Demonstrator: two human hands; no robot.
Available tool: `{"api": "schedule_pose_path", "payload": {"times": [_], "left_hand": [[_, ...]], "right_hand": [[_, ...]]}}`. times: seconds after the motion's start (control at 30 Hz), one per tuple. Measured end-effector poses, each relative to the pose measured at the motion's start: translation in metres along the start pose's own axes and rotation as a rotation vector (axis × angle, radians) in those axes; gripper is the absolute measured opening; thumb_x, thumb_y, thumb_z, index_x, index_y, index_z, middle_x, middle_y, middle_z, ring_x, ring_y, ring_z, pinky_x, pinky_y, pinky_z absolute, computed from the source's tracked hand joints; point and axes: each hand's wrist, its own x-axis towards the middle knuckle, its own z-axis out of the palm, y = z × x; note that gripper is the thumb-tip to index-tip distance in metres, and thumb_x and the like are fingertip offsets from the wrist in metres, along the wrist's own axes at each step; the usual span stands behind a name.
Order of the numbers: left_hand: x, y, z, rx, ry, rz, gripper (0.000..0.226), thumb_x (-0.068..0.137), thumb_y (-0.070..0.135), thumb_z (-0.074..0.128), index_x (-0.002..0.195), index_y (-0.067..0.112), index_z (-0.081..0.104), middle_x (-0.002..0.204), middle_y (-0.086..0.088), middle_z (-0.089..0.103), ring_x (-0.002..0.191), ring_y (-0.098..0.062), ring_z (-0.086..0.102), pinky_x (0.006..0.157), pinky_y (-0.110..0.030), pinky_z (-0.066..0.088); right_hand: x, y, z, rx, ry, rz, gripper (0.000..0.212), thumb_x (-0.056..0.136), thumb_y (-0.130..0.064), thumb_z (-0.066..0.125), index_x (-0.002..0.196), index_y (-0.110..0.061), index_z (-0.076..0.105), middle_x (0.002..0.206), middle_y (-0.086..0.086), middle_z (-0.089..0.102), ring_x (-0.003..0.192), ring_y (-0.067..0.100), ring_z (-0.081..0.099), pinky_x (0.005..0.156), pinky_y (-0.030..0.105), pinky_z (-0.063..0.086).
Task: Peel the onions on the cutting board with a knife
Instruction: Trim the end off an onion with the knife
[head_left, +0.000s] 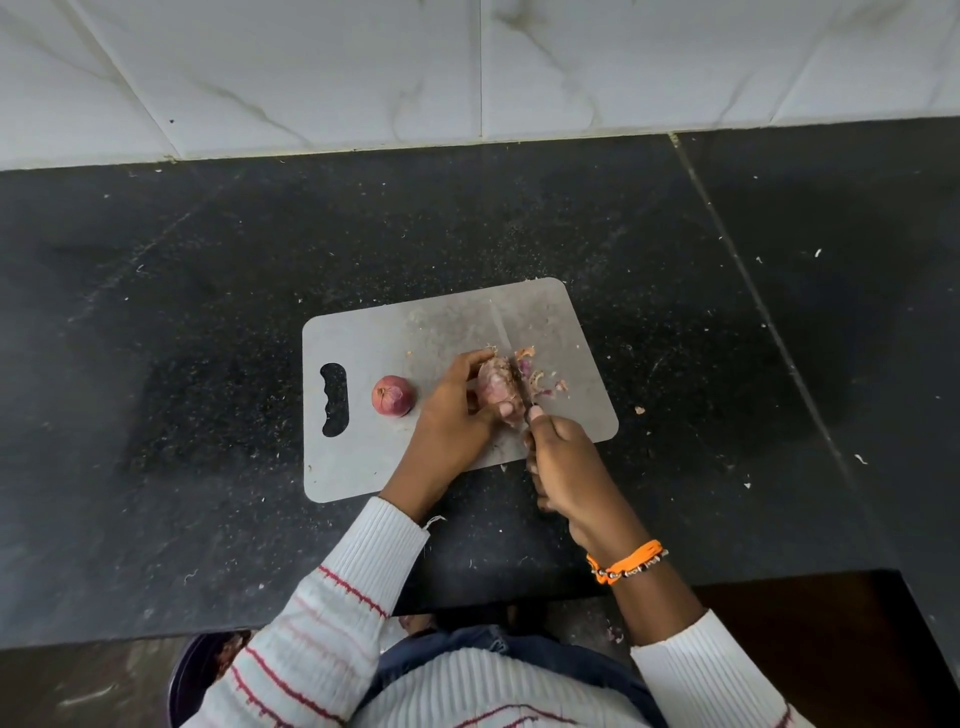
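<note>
A grey cutting board (363, 457) lies on the black counter. My left hand (457, 410) holds a red onion (498, 387) down on the board's middle. My right hand (563, 467) grips a knife (522, 387) whose dark blade rests against the onion's right end; the handle is hidden in my fist. Loose bits of onion skin (540, 376) lie just right of the blade. A second red onion (393, 396), with its skin on, sits on the board to the left, near the handle slot (334, 399).
The black stone counter (208, 312) carries small scattered skin flakes, mostly to the right. A white tiled wall (467, 67) rises behind it. A dark bin (200, 675) with onion skins stands on the floor below the counter's front edge, at lower left.
</note>
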Motion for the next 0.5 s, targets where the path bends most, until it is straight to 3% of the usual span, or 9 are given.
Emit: {"api": "schedule_pose_path", "payload": {"times": [0.13,0.23,0.3,0.5], "left_hand": [[-0.001,-0.002,0.002,-0.021,0.027,-0.013,0.054,0.081,-0.003,0.066,0.128,0.015,0.047,0.122,0.001,0.055,0.102,-0.006,0.052,0.081,-0.001,0.041],[0.0,-0.006,0.002,-0.002,0.129,0.038,0.056,0.076,-0.002,0.071,0.125,0.015,0.048,0.123,-0.004,0.054,0.109,-0.015,0.054,0.096,-0.026,0.047],[0.004,-0.008,0.0,0.048,0.225,0.124,0.057,0.072,-0.007,0.07,0.12,0.015,0.048,0.118,-0.001,0.051,0.111,-0.019,0.052,0.095,-0.04,0.047],[0.006,-0.009,-0.003,0.022,0.257,0.119,0.049,0.073,-0.006,0.07,0.113,0.017,0.055,0.115,0.001,0.056,0.111,-0.016,0.055,0.095,-0.04,0.049]], "right_hand": [[0.004,-0.005,-0.006,0.121,-0.012,0.109,0.04,0.103,-0.03,0.029,0.067,-0.015,0.039,0.056,-0.001,0.034,0.04,0.007,0.027,0.034,0.017,0.023],[0.004,-0.012,-0.01,0.211,-0.054,0.116,0.04,0.103,-0.032,0.03,0.067,-0.016,0.038,0.052,-0.002,0.031,0.033,0.005,0.023,0.033,0.016,0.02],[0.002,-0.016,-0.008,0.182,-0.083,0.07,0.039,0.102,-0.032,0.031,0.068,-0.015,0.039,0.052,-0.003,0.032,0.033,0.004,0.023,0.033,0.017,0.021],[0.001,-0.015,0.002,0.061,-0.087,0.018,0.038,0.101,-0.034,0.032,0.069,-0.015,0.042,0.056,-0.003,0.035,0.034,0.002,0.029,0.034,0.017,0.023]]}}
